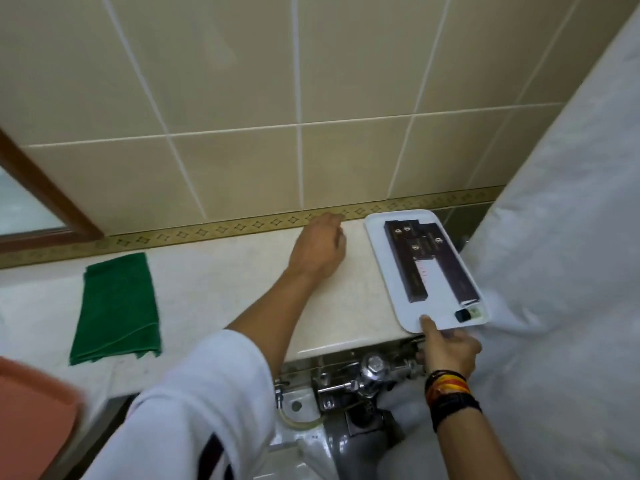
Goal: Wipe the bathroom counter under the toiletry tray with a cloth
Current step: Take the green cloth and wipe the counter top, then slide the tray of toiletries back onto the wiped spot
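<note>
A white toiletry tray (pixel 388 268) lies at the right end of the pale stone counter (pixel 221 292), its near corner jutting over the counter's front edge. Dark boxes (pixel 415 258) and a small dark bottle (pixel 462 315) rest on it. My right hand (pixel 446 348) grips the tray's near edge, thumb on top. My left hand (pixel 318 247) is over the counter by the back wall, just left of the tray, fingers curled and holding nothing. A folded green cloth (pixel 117 306) lies flat on the counter far to the left, apart from both hands.
Tiled wall (pixel 242 98) backs the counter. A white curtain (pixel 561 237) hangs right beside the tray. A chrome flush valve (pixel 370 372) and toilet fittings sit below the counter's front edge. A mirror frame (pixel 45 199) stands at left, an orange object (pixel 31 420) at bottom left.
</note>
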A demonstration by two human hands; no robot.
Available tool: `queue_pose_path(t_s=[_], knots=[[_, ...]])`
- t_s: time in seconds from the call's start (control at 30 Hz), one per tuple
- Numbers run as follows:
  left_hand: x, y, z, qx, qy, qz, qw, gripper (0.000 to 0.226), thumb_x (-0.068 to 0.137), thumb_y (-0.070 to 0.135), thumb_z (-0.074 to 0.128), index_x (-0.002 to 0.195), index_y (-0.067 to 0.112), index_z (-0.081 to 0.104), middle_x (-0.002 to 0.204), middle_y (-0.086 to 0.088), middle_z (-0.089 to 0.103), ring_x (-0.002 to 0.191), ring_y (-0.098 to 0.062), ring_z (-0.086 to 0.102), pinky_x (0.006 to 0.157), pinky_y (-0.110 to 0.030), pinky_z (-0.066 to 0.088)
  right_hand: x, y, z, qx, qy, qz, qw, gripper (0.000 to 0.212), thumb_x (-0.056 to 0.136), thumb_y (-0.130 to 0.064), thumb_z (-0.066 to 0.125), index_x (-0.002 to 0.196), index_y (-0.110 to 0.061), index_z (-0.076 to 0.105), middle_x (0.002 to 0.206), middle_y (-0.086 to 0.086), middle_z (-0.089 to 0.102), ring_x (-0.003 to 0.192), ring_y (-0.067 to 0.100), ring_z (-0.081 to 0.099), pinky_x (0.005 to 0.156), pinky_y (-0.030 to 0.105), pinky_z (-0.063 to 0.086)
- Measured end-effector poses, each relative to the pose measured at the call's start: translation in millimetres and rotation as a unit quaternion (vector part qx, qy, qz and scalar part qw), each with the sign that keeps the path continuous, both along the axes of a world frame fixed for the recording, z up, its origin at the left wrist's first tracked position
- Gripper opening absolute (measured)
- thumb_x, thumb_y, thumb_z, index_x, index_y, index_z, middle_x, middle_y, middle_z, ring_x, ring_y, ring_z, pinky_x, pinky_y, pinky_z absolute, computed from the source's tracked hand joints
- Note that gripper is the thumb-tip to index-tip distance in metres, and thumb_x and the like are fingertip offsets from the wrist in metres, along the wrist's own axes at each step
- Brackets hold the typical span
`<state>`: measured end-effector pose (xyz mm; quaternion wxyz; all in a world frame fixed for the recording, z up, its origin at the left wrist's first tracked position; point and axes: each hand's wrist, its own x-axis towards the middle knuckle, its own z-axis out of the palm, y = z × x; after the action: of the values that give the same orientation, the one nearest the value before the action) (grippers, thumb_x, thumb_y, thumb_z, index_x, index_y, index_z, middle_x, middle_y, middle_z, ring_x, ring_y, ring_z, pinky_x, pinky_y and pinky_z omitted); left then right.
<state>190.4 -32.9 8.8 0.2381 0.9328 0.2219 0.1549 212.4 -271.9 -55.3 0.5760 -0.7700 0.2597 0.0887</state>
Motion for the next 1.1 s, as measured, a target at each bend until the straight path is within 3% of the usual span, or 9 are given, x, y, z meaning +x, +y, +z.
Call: queue_pose_path(t_s=[0.07,0.13,0.23,0.37,0.53,0.67,0.8,0.97,1.1], knots=[[29.6,-15.7,-4.5,0.004,0.010,-0.007,1.000,0.043,0.103,0.016,0.043,0.144,0.006,0.053,0.144,-0.013,0.057,0.136,-0.030,0.048,0.112,-0.035,0.036,9.5,-2.5,-2.1,0.002,-0.007,0.007,1.000,0.043,0.066,-0.030,0.083,0.095,-0.002,0.070,0.080,0.014,0.075,0.066,0.030,0.071,0.072,0.037,0.062],[54.0,-23.7,-12.6,0.004,0.025,-0.003,1.000,0.043,0.104,0.019,0.041,0.143,0.005,0.054,0.143,-0.014,0.058,0.135,-0.032,0.048,0.112,-0.037,0.035,19.0,-10.8,-5.8,-0.010,-0.030,0.006,0.999,0.024,0.074,-0.013,0.079,0.093,-0.002,0.070,0.075,0.008,0.072,0.064,0.026,0.070,0.077,0.037,0.061],[79.7,-23.8,-28.0,0.008,0.066,0.012,0.998,0.044,0.106,0.025,0.037,0.138,0.003,0.058,0.138,-0.017,0.059,0.131,-0.034,0.049,0.113,-0.039,0.036,25.7,-27.3,-11.6,-0.026,-0.071,0.001,0.997,0.021,0.076,-0.009,0.077,0.094,-0.005,0.066,0.074,0.005,0.068,0.073,0.031,0.071,0.084,0.045,0.061],[104.5,-25.4,-43.5,-0.012,0.107,0.025,0.994,0.044,0.106,0.030,0.035,0.118,0.001,0.067,0.126,-0.020,0.060,0.126,-0.035,0.050,0.106,-0.043,0.043,39.9,-43.1,-1.9,-0.069,-0.100,0.006,0.993,0.008,0.082,-0.004,0.074,0.087,-0.004,0.068,0.076,0.008,0.066,0.073,0.027,0.061,0.080,0.026,0.046],[113.8,-39.9,-37.2,-0.030,0.156,0.070,0.985,0.050,0.107,0.033,0.032,0.127,0.003,0.066,0.146,-0.021,0.048,0.136,-0.037,0.041,0.111,-0.046,0.039,42.2,-48.2,4.3,-0.089,-0.101,0.019,0.991,0.009,0.083,-0.004,0.074,0.092,-0.005,0.073,0.082,0.009,0.069,0.079,0.026,0.063,0.080,0.025,0.042],[70.1,-21.1,-29.7,-0.034,0.115,0.150,0.981,0.047,0.104,0.033,0.033,0.123,0.007,0.067,0.134,-0.019,0.057,0.123,-0.036,0.051,0.103,-0.043,0.042,34.1,-40.5,21.6,-0.057,-0.118,0.055,0.990,0.024,0.083,0.000,0.073,0.107,-0.004,0.075,0.089,0.007,0.069,0.089,0.028,0.068,0.087,0.027,0.046],[-18.4,21.7,-11.6,-0.084,0.087,0.272,0.955,0.048,0.097,0.036,0.038,0.108,0.003,0.072,0.116,-0.020,0.069,0.107,-0.038,0.063,0.091,-0.042,0.051,29.8,-0.7,44.0,-0.073,-0.126,0.167,0.975,0.025,0.081,0.000,0.072,0.106,-0.001,0.077,0.088,0.010,0.072,0.095,0.032,0.069,0.085,0.026,0.046],[-126.7,58.4,13.1,-0.136,0.108,0.377,0.910,0.042,0.099,0.030,0.043,0.110,-0.002,0.069,0.121,-0.025,0.067,0.112,-0.043,0.061,0.089,-0.040,0.047,12.9,71.3,57.6,-0.102,-0.121,0.307,0.939,0.022,0.081,-0.004,0.075,0.102,-0.003,0.079,0.101,0.014,0.076,0.090,0.026,0.066,0.083,0.022,0.044],[-173.6,68.9,13.6,-0.181,0.108,0.408,0.888,0.041,0.098,0.027,0.045,0.117,-0.002,0.066,0.125,-0.023,0.066,0.113,-0.042,0.061,0.088,-0.040,0.048,5.3,116.7,44.7,-0.147,-0.104,0.367,0.912,0.024,0.081,-0.007,0.076,0.104,-0.005,0.079,0.111,0.016,0.076,0.106,0.034,0.068,0.092,0.032,0.053]])
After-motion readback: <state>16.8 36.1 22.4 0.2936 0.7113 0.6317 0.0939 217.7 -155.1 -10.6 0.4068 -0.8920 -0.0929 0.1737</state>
